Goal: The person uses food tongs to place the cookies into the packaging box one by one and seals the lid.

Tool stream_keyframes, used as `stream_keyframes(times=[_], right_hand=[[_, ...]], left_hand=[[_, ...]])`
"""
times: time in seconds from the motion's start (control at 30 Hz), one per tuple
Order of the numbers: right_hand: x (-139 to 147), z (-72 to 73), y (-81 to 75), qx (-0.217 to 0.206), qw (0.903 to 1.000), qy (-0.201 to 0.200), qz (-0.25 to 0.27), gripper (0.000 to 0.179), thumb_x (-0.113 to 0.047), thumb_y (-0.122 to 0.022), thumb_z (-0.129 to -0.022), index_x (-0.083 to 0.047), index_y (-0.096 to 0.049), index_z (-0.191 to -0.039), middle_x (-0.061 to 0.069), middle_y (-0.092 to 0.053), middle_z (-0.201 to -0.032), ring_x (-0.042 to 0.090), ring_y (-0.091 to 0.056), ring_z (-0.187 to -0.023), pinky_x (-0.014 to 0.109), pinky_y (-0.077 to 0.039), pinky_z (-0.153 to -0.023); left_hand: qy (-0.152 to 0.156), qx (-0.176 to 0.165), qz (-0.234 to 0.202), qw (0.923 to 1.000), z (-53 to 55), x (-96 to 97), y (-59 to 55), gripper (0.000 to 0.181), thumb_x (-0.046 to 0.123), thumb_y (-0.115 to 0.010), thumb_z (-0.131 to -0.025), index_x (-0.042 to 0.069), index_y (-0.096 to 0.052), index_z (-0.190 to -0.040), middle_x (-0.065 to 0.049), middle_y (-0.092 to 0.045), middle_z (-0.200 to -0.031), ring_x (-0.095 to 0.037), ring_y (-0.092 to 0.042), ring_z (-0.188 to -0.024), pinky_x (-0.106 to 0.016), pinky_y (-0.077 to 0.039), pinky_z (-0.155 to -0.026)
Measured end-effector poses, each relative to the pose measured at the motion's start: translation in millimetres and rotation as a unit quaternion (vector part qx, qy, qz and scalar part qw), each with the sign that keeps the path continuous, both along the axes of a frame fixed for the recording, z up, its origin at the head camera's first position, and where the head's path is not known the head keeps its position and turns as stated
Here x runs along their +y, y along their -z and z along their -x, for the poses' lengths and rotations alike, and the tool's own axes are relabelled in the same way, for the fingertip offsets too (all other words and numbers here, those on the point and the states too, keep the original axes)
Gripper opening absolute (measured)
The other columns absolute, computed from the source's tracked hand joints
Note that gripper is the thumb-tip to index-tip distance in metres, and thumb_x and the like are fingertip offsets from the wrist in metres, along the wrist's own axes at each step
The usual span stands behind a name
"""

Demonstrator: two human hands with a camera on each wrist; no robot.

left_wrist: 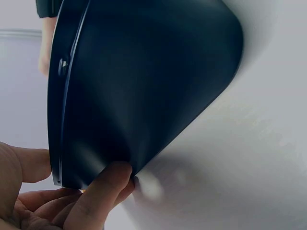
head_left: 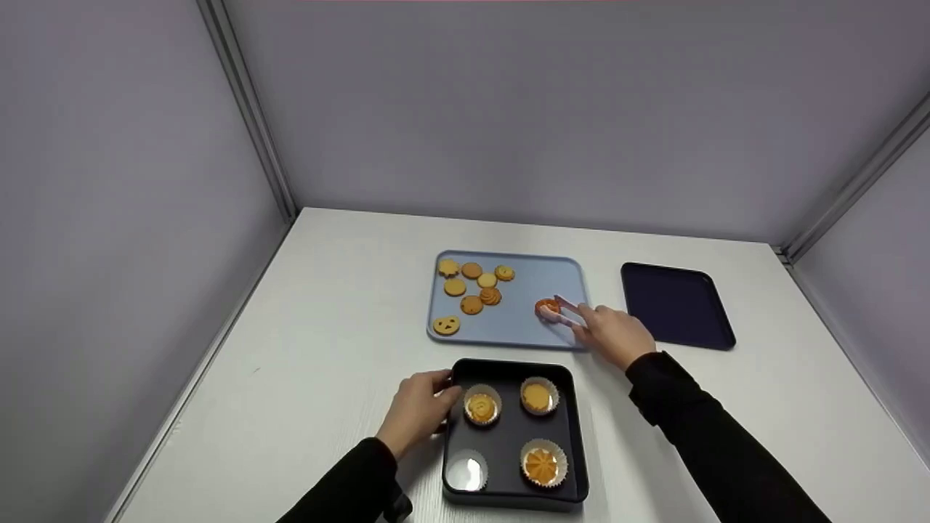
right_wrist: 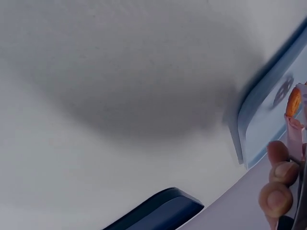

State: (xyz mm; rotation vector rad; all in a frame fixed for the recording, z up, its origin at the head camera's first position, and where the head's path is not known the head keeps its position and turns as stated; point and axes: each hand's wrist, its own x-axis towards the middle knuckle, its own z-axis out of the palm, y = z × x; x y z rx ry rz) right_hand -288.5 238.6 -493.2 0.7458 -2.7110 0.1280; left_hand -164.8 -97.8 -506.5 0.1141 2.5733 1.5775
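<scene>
My right hand [head_left: 616,336] holds pink tongs [head_left: 569,308] over the right part of a light blue tray [head_left: 519,330]. Between the tong tips is an orange-brown round cookie [head_left: 546,306]; the right wrist view shows this cookie [right_wrist: 293,102] raised off the tray, its dark reflection below. My left hand [head_left: 419,409] grips the left side of a black square baking pan [head_left: 508,425], thumb at the rim. In the left wrist view its fingers [left_wrist: 98,196] press the pan's outer wall. Three paper cups in the pan hold cookies, such as a flower-shaped one [head_left: 541,465].
Several cookies [head_left: 471,304] lie on the left half of the blue tray. A paper cup [head_left: 466,472] with a shiny bottom sits in the pan's front left. Right of the blue tray lies a dark navy tray [head_left: 676,305]. Partition walls enclose the white table [head_left: 327,290].
</scene>
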Motion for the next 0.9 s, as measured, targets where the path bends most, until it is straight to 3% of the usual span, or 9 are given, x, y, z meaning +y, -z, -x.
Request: stream_keyframes(times=[0.3,0.57,0.73,0.9], right_hand=[[12,-15.8,-8.2,0.024,0.9993,-0.025,0.016,0.036,-0.021,-0.074,-0.095,-0.002,-0.066,-0.125,0.017,-0.069,-0.085,0.034,-0.066,-0.063,0.047,-0.055,-0.054],[9,-34.7,-25.6,0.035,0.9961,-0.074,0.032,0.043,-0.023,-0.075,-0.095,-0.004,-0.065,-0.132,0.01,-0.067,-0.086,0.026,-0.067,-0.066,0.04,-0.055,-0.056],[2,-49.6,-36.8,0.055,0.9865,-0.147,0.045,0.044,-0.02,-0.078,-0.091,-0.005,-0.066,-0.131,0.006,-0.067,-0.088,0.018,-0.066,-0.067,0.034,-0.054,-0.056],[-7,-66.9,-48.9,0.075,0.9666,-0.241,0.044,0.042,-0.023,-0.076,-0.093,-0.006,-0.066,-0.13,0.001,-0.066,-0.088,0.009,-0.056,-0.063,0.027,-0.048,-0.054]], left_hand=[[-0.002,0.002,0.014,0.9999,-0.1,0.5,1.3,0.042,0.015,-0.066,-0.098,-0.006,-0.063,-0.135,-0.02,-0.072,-0.121,-0.018,-0.067,-0.086,-0.035,-0.059,-0.079],[-0.01,-0.018,-0.018,0.9996,0.2,1.5,0.3,0.043,0.013,-0.065,-0.099,-0.007,-0.061,-0.137,-0.023,-0.07,-0.123,-0.018,-0.067,-0.075,-0.028,-0.059,-0.062],[-0.008,-0.018,-0.018,0.9996,0.4,2.2,-0.2,0.042,0.013,-0.065,-0.099,-0.005,-0.061,-0.137,-0.022,-0.07,-0.123,-0.018,-0.067,-0.073,-0.028,-0.059,-0.06],[-0.005,-0.025,-0.017,0.9995,0.3,1.8,-0.1,0.04,0.013,-0.065,-0.099,-0.002,-0.063,-0.137,-0.019,-0.071,-0.121,-0.021,-0.067,-0.071,-0.029,-0.058,-0.057]])
